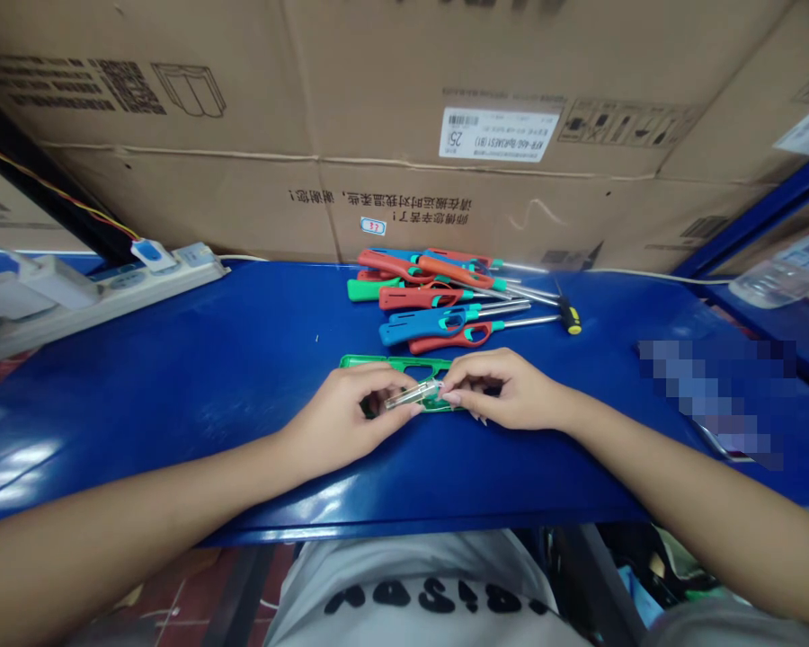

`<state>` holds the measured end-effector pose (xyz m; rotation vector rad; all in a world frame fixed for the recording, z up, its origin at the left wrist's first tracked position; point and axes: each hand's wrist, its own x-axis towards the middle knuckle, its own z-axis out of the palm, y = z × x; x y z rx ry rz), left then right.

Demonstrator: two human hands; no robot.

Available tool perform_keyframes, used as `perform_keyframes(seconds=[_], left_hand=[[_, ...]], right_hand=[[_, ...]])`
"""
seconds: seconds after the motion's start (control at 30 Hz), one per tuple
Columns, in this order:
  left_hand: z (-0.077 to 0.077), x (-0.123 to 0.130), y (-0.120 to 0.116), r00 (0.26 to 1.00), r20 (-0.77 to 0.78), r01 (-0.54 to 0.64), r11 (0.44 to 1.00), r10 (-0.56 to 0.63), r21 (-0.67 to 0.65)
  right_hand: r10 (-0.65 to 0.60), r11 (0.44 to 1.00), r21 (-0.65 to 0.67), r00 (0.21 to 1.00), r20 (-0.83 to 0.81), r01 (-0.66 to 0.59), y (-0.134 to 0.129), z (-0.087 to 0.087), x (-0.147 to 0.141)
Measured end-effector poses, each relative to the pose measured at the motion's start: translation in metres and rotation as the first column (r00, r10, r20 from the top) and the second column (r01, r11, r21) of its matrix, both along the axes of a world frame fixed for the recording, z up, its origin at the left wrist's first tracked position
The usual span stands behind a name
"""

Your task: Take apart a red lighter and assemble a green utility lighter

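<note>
A small clear lighter tank [408, 395] is pinched between the thumb and fingers of my left hand [351, 409]. The fingertips of my right hand [502, 388] are closed at the tank's right end; whether they grip it or some tiny part there, I cannot make out. Beneath both hands lies an open green lighter casing [364, 361] on the blue table, partly covered by my fingers. Beyond it, several long-necked gas lighters in red, blue, orange and green are piled up, among them a blue lighter [411, 327] and a red lighter [404, 297].
A yellow-and-black screwdriver [570, 320] lies by the lighters' metal tips. White power strips [128, 286] with plugs run along the left. A large cardboard box [391, 108] stands behind the blue table [243, 359]. At right are a pixelated flat object [721, 395] and a clear bottle [775, 283].
</note>
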<state>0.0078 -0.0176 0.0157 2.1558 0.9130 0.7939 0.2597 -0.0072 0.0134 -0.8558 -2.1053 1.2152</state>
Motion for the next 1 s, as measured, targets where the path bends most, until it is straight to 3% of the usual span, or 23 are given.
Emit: perform_keyframes(seconds=[0.2,1.0], left_hand=[[0.0019,-0.0003,0.0012,1.000,0.013,0.027,0.999,-0.027,-0.036],[0.0051,-0.0001,0.0007,0.997,-0.020,0.071,0.997,-0.072,-0.034]], right_hand=[[-0.075,0.989,-0.128,0.996,-0.046,0.069,0.0014,-0.0027,-0.0008],[-0.124,0.982,-0.148,0.990,-0.068,0.113,0.0031,-0.0046,0.0002]])
